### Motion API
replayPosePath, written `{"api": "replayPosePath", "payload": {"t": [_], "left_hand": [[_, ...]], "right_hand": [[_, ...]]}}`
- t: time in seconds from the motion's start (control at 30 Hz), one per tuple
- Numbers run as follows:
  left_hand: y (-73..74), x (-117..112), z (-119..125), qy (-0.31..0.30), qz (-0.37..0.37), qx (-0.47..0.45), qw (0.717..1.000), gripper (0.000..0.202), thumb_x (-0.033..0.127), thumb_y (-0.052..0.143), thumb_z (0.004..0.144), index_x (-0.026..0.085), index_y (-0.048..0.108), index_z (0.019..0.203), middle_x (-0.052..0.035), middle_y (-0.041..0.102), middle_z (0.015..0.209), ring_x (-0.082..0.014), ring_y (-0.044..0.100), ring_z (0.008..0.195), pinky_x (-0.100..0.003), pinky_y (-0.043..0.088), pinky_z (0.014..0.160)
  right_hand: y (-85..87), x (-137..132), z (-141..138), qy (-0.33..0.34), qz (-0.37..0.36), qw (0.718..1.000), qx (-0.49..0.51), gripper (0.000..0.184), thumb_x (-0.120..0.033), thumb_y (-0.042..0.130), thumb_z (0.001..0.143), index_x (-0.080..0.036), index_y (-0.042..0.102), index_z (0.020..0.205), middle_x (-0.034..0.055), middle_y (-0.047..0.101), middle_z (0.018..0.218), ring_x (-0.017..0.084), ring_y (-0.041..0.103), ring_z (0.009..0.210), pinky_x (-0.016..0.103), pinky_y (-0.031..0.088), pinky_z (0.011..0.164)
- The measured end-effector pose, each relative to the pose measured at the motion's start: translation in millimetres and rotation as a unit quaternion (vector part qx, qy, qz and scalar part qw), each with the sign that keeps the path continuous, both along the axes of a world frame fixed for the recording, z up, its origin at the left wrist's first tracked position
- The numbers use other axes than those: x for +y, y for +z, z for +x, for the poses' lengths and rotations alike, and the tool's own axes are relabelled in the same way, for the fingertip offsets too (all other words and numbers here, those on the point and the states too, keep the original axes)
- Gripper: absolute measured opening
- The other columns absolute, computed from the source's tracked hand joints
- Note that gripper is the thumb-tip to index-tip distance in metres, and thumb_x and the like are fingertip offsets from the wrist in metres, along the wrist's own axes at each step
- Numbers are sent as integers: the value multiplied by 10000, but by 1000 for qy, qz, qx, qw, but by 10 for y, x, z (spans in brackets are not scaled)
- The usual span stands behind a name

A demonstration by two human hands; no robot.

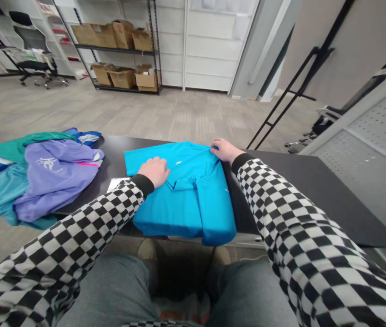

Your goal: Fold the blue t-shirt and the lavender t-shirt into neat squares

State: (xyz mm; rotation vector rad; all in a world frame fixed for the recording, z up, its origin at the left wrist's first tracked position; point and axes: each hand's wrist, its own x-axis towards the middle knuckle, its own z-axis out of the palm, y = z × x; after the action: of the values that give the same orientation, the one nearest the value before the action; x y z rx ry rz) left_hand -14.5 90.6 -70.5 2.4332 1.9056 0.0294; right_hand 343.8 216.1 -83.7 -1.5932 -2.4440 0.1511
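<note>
Turquoise polo shirt [186,204] lies partly folded on the dark table [315,195]. Your left hand [154,171] presses open and flat on it; your right hand [225,151] sits at its far edge, grip unclear. Pile of colourful garments [56,177] lies just left.

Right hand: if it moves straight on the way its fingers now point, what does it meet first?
The upper edge of the folded bright blue shirt, which the right hand's fingers seem already to touch, though depth is unclear from this view.
</note>
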Motion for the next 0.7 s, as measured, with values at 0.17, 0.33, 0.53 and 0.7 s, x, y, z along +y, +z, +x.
{"api": "replayPosePath", "payload": {"t": [0.17,0.33,0.53,0.7], "left_hand": [[-18,172,-58,11,7,-33,999,330,370,446,1114,175,700,1192,-174,772,1160,-346,741,1068,-454,570,934],[21,261,-109,31,22,27,999,335,330,460,1107,151,689,1274,-218,766,1223,-414,707,1170,-509,545,961],[300,-383,447,-90,134,-36,986,364,332,438,1118,152,711,1277,-220,724,1319,-404,653,1268,-539,508,1054],[186,-1754,934,-246,-95,-102,959,577,613,412,1129,240,793,909,-144,775,869,-323,770,825,-453,576,770]], "right_hand": [[-48,220,109,-98,-66,991,59,329,-449,679,1076,-154,799,1156,134,809,1052,300,753,964,428,596,985],[-104,187,-8,-99,-50,994,22,309,-353,695,1048,-127,780,1241,184,778,1295,338,721,1212,476,556,1115],[38,-216,-177,-88,62,994,29,525,-357,507,1117,-105,611,1565,269,624,1575,441,555,1469,645,431,1228],[40,-547,-207,61,17,998,-18,549,-468,531,1135,-177,632,1589,176,582,1676,408,451,1592,613,307,1327]]}}
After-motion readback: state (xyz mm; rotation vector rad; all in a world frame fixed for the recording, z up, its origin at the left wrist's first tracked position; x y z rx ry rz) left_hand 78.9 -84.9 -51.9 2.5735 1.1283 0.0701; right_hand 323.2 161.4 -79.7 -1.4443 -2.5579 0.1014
